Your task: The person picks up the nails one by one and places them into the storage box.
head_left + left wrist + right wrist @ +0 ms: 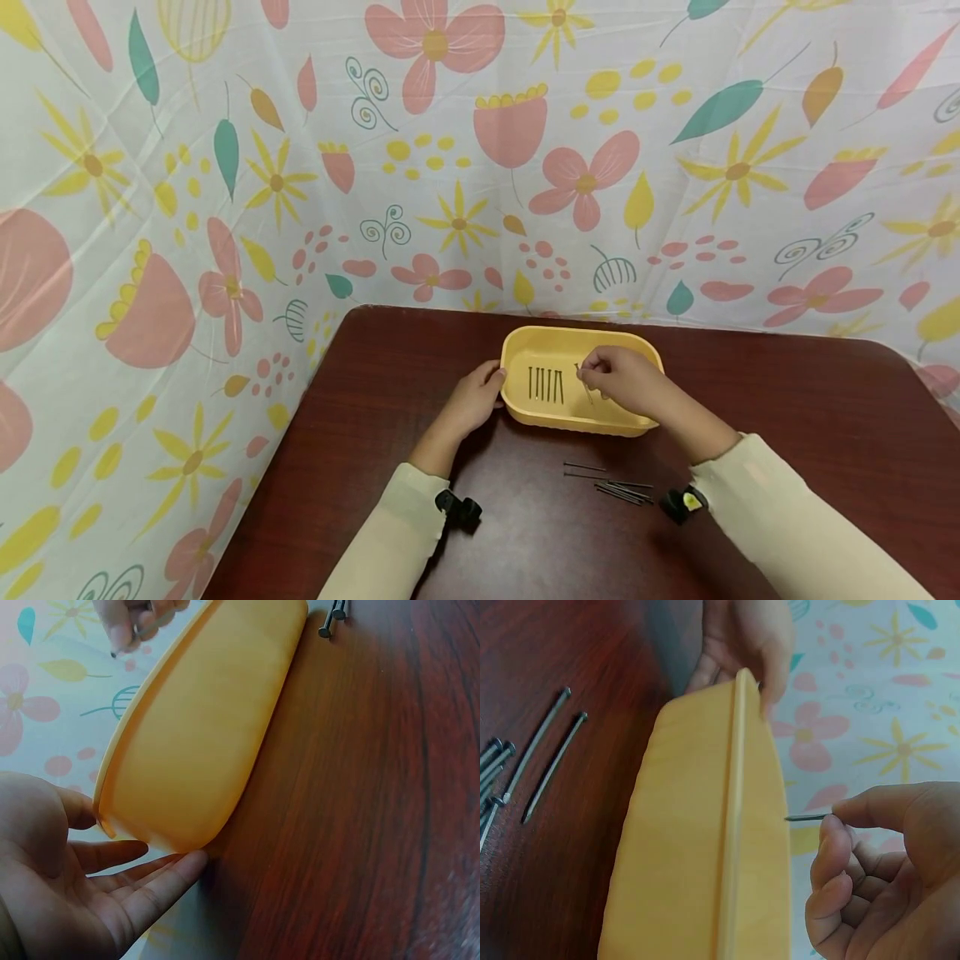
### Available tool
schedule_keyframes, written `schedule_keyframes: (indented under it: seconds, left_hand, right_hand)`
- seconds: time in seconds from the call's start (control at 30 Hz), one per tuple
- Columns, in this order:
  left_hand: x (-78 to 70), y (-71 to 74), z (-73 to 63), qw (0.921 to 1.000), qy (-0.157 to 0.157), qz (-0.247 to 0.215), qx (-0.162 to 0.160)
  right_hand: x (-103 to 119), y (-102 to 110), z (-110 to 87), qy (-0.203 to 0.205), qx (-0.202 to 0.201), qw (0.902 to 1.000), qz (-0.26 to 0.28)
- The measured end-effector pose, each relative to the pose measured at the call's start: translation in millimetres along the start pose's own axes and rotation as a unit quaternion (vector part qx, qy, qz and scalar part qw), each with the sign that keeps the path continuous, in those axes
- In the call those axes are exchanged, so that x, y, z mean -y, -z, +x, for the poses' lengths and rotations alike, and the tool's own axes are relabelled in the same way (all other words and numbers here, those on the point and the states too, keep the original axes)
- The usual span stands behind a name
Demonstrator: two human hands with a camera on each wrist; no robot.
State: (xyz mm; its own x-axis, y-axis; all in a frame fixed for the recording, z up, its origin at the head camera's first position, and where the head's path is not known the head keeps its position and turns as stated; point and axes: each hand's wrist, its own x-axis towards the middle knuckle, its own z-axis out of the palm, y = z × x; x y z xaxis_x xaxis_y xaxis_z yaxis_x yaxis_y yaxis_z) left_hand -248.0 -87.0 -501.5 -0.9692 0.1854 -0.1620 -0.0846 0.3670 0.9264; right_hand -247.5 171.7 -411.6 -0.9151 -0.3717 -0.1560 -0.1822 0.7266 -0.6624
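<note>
My left hand [472, 400] holds the left end of a yellow plastic tray [577, 422], its thumb at the rim and its fingers against the outside wall. Between thumb and forefinger my right hand [626, 382] pinches a thin metal nail [807, 817], over the right half of the tray. Inside the tray, several nails [547, 386] lie side by side in a row, left of the pinched one. The wrist views show the tray wall from outside, which hides that row.
On the dark brown table [510, 517], in front of the tray, lies a loose pile of nails [626, 492], with two single nails [585, 467] just left of it. A flowered cloth [465, 167] hangs behind the table and along its left side.
</note>
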Motion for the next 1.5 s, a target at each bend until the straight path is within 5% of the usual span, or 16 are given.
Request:
schedule_keyframes:
  seconds: [0.47,0.87,1.5]
  left_hand:
    - [1.4,0.1,-0.1,0.9999,-0.001,-0.011,-0.001]
    - [0.0,0.8,-0.9,1.0,0.001,-0.008,0.005]
    - [-0.8,1.0,-0.3,1.0,-0.002,-0.003,0.004]
  right_hand:
    - [-18.7,-18.1,42.6,-0.083,0.05,0.9953,0.005]
    - [-31.8,-29.4,62.6,-0.113,0.082,0.9902,0.0]
    - [-39.9,-35.9,73.1,-0.135,0.062,0.9875,-0.053]
